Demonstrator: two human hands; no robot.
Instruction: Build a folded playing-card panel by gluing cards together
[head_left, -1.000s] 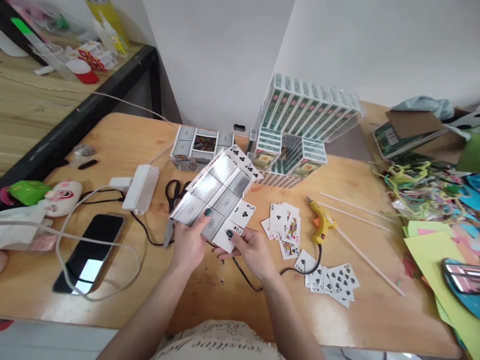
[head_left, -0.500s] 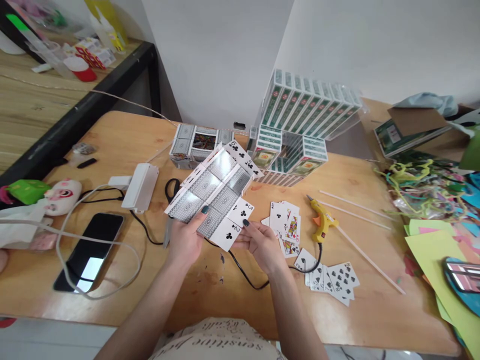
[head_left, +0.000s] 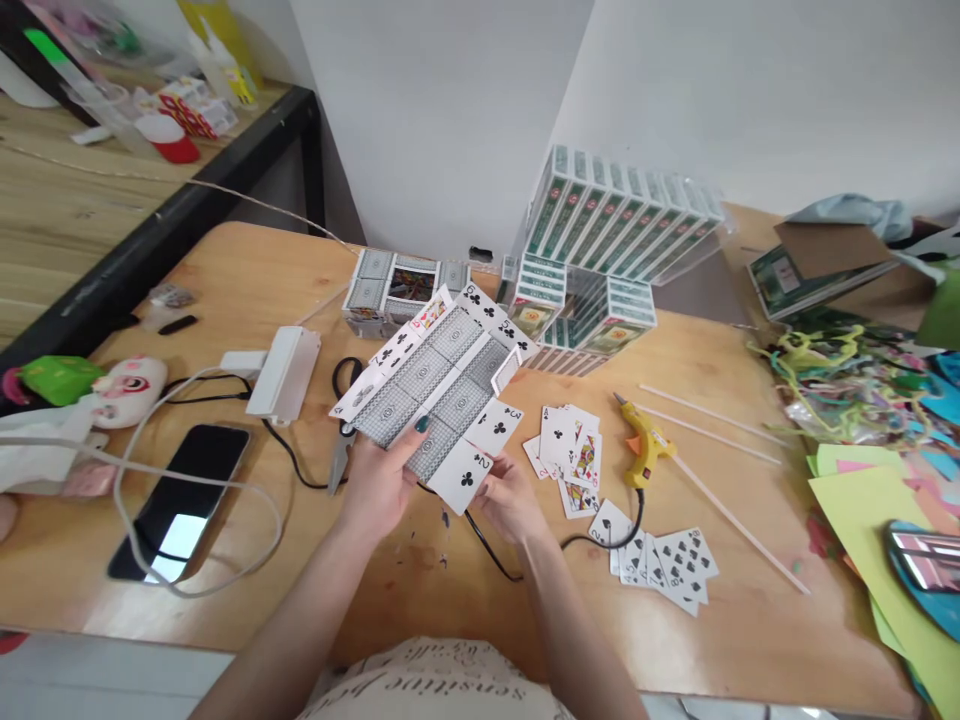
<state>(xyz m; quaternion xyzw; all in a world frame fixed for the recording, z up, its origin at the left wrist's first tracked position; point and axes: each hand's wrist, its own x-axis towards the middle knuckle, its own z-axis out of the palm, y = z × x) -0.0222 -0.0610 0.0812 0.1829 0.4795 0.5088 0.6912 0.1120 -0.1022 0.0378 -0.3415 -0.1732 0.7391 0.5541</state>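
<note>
Between my hands is a panel of joined playing cards (head_left: 424,374), its patterned grey backs turned up and several club faces showing along its edges. My left hand (head_left: 381,482) is closed on the lower left edge, thumb on top and fingers underneath. At the lower right corner, my right hand (head_left: 511,500) pinches the two of clubs (head_left: 466,479); some of its fingers are hidden beneath. Beyond the panel stands a box-like structure made of cards (head_left: 371,278). Right of my hands lie loose playing cards (head_left: 556,432) and a fan of spades (head_left: 681,562).
A yellow glue gun (head_left: 646,452) lies at the right, with white glue sticks (head_left: 739,518) around it. Boxed card decks (head_left: 622,215) are stacked at the back. Scissors (head_left: 341,460), a white adapter (head_left: 283,372) and a phone (head_left: 180,500) lie to the left.
The card panel has tilted and shifted slightly right, showing more card faces along its left edge. My right hand has moved down and left at the two of clubs, its thumb off the three.
</note>
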